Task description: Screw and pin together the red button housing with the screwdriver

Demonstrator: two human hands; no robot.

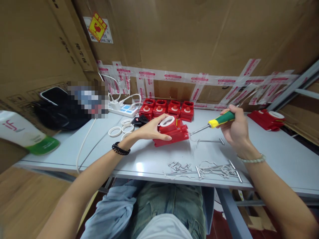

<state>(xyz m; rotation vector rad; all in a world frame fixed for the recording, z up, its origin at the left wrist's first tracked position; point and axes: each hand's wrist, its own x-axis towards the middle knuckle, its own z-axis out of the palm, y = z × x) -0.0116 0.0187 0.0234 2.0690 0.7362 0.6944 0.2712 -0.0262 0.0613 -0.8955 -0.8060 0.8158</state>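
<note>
My left hand (156,129) grips a red plastic housing (171,134) with a white ring set in its top, tilted on the table. In my right hand (235,126) is a screwdriver (221,119) with a green and yellow handle. Its tip meets the right end of the housing; whether it sits in a screw is too small to tell. Just right of that end lies a T-shaped metal rod (211,141) with a thin pale string. Nearer the front edge are a pile of small screws (178,167) and several more T-shaped rods (219,170) with tangled strings.
Several red housings (160,108) stand in a row at the back, and another housing (267,119) lies at the right. White rings (115,131) sit left of my hand, near a power strip (124,109). A green-and-white tube (27,132) and a phone (56,96) are farther left.
</note>
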